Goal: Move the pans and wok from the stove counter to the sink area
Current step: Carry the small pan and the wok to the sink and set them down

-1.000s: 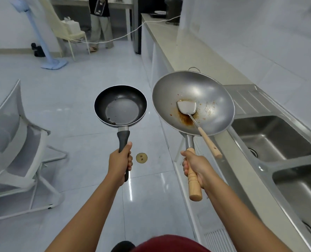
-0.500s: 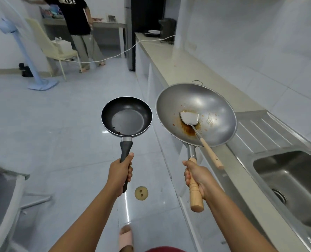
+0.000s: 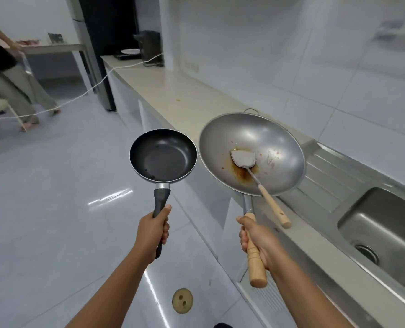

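A: Black non-stick, that frying pan (image 3: 163, 155) — where do you have it?

B: Your left hand (image 3: 152, 234) has a closed grip around its dark handle, and you hold it out level over the floor (image 3: 42, 209), at about 11 o'clock from your hand.

A: And the steel wok (image 3: 252, 153)?

B: Your right hand (image 3: 258, 240) is wrapped tight on its wooden handle. The bowl sits at 12 o'clock from that hand, over the edge of the counter (image 3: 173, 95), just beside the pan without clearly touching it.

A: Anything in it?

B: A metal spatula (image 3: 256, 176) lies inside, blade in a brown sauce stain, its wooden handle sticking out past the rim toward 5 o'clock.

A: The sink (image 3: 386, 233)?

B: At 3 o'clock from your right hand, with its ribbed drainboard (image 3: 327, 176) partly under the wok's far side.
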Demonstrator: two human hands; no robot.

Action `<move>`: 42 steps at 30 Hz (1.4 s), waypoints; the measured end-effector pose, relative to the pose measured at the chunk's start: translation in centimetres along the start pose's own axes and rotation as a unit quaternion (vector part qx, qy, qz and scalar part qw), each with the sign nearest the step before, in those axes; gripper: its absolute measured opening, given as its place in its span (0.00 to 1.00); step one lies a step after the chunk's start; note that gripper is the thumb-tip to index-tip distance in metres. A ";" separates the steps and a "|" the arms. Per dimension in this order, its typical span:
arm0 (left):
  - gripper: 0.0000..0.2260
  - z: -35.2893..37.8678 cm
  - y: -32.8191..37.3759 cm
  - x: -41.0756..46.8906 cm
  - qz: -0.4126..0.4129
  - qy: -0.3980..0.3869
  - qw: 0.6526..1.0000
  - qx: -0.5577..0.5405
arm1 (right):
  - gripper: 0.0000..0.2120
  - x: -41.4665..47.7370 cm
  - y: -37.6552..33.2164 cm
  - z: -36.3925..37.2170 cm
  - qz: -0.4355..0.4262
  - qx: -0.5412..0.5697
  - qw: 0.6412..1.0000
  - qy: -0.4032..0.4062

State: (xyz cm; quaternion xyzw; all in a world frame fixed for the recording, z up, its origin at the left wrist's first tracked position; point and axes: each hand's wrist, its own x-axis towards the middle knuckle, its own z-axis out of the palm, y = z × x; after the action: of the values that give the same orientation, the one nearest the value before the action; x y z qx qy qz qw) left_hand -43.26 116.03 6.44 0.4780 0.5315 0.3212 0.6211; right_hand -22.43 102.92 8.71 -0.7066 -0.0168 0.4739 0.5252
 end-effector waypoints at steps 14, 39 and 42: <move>0.17 12.3 6.8 16.0 -0.003 -0.143 0.988 0.052 | 0.16 9.7 -8.2 -3.0 -0.008 0.057 0.990 0.128; 0.17 28.1 8.0 34.4 -0.075 -0.365 0.906 0.200 | 0.13 17.7 -11.3 -1.3 0.066 0.193 0.916 0.345; 0.17 28.8 7.9 36.3 -0.077 -0.382 0.897 0.208 | 0.13 18.6 -11.6 -0.1 0.073 0.204 0.908 0.358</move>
State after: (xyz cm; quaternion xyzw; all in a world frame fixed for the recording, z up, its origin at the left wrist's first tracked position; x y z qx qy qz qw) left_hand -6.25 144.33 0.37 0.6399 0.3436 -0.0528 0.6854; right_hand -6.63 117.73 5.40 -0.7052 0.3209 0.2196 0.5929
